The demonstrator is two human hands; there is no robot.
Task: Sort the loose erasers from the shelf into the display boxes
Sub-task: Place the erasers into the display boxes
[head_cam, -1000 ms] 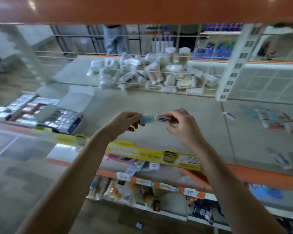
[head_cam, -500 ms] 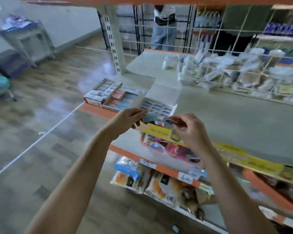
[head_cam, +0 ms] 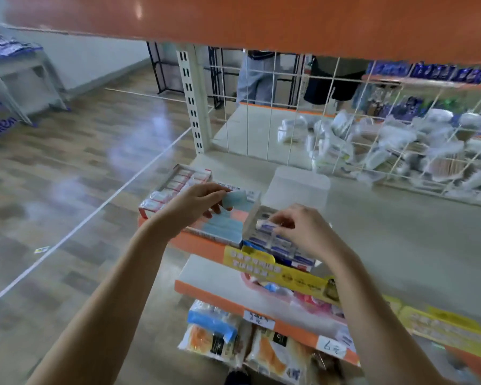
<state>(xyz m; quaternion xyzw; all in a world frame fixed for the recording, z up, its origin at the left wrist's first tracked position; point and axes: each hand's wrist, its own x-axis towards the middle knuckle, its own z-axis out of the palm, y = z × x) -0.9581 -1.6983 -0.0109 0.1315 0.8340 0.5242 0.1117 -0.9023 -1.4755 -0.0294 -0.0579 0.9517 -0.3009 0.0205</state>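
Shelf (head_cam: 386,240) carries three display boxes along front-left edge: red-white box (head_cam: 175,184) at left corner, blue-eraser box (head_cam: 222,227) in middle, blue-white box (head_cam: 278,243) beside it. Left hand (head_cam: 189,207) pinches pale blue eraser (head_cam: 235,200) above middle box, fingers curled. Right hand (head_cam: 303,232) pinches white sleeved eraser (head_cam: 267,225) over blue-white box. Erasers likely light, slightly soft, wrappers slick; best pinched across narrow sides.
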